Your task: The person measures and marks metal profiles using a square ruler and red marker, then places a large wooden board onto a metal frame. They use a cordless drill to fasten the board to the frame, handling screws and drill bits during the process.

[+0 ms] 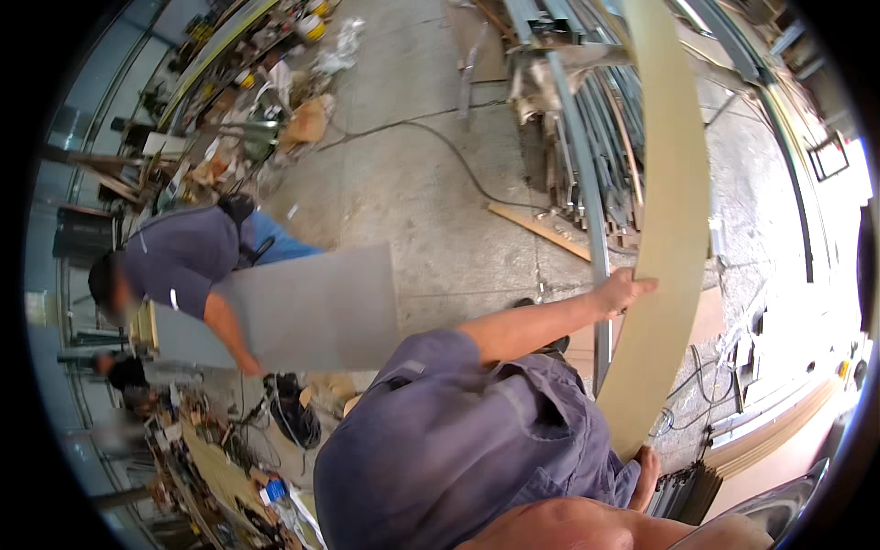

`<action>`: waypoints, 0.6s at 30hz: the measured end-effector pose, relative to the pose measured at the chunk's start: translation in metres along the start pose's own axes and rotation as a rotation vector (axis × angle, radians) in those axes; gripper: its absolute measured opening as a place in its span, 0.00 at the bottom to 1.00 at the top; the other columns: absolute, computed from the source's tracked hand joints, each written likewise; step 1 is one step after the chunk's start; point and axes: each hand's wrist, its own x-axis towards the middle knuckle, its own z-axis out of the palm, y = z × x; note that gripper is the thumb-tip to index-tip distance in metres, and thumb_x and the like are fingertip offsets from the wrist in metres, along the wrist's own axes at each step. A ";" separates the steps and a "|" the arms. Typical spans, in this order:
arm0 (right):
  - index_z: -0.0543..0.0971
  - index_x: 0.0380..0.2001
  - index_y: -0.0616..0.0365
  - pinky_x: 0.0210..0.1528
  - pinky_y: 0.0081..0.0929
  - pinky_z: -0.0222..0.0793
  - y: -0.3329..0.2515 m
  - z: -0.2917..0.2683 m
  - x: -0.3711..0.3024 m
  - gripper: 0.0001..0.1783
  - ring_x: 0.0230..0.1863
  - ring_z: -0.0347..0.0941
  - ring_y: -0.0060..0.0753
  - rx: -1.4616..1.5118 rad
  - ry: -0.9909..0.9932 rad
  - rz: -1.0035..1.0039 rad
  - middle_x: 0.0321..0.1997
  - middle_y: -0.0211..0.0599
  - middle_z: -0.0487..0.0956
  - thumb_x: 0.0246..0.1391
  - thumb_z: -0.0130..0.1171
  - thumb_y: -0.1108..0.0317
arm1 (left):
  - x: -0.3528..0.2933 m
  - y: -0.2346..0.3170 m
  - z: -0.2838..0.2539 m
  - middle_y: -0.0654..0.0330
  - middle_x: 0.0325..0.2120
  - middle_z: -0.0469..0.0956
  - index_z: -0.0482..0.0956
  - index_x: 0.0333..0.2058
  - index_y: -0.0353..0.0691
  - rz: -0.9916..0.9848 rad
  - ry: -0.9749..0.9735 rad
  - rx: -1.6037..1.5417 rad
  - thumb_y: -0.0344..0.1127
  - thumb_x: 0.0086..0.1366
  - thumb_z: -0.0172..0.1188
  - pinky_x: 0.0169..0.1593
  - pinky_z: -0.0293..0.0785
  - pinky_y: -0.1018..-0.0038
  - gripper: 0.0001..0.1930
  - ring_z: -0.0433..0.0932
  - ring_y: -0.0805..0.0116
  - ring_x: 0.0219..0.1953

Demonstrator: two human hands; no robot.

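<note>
A long, flat, pale yellow board [674, 174] runs from the top of the view down to beside my body. My left hand [625, 291], arm stretched out, holds its near long edge with the thumb on the upper face; the other fingers are mostly hidden. At the board's lower end is my right hand [646, 463], its fingers closed at the edge and partly hidden by the board and my clothing. Just beside my left hand, a narrow grey metal profile [598, 247] passes close to the board.
At left, a co-worker [188, 252] bends over a large grey panel [312, 312]. Metal profiles [605, 128] are stacked on a rack beyond my left hand. A cable [449, 151] and a wooden strip [541, 231] lie on the concrete floor. Stacked sheets [779, 422] stand at lower right.
</note>
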 end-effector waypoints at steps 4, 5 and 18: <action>0.80 0.27 0.64 0.24 0.25 0.52 -0.012 -0.006 -0.003 0.23 0.24 0.58 0.14 -0.235 0.073 0.054 0.21 0.19 0.68 0.67 0.53 0.54 | 0.016 -0.013 0.009 0.58 0.44 0.83 0.79 0.50 0.34 0.095 0.048 -0.058 0.41 0.72 0.60 0.46 0.80 0.70 0.17 0.83 0.69 0.43; 0.79 0.25 0.64 0.24 0.25 0.51 -0.007 -0.012 0.003 0.23 0.24 0.58 0.14 -0.330 0.078 0.068 0.21 0.19 0.67 0.66 0.54 0.55 | 0.025 -0.020 0.007 0.59 0.44 0.83 0.79 0.50 0.34 0.072 0.059 -0.009 0.41 0.72 0.60 0.46 0.80 0.70 0.17 0.83 0.69 0.43; 0.74 0.23 0.71 0.25 0.42 0.54 -0.055 -0.044 0.118 0.25 0.19 0.59 0.31 -0.462 0.559 -0.338 0.15 0.47 0.63 0.63 0.54 0.56 | 0.109 -0.001 0.019 0.55 0.40 0.79 0.73 0.45 0.36 -0.087 0.210 0.078 0.45 0.74 0.55 0.40 0.82 0.65 0.16 0.83 0.65 0.37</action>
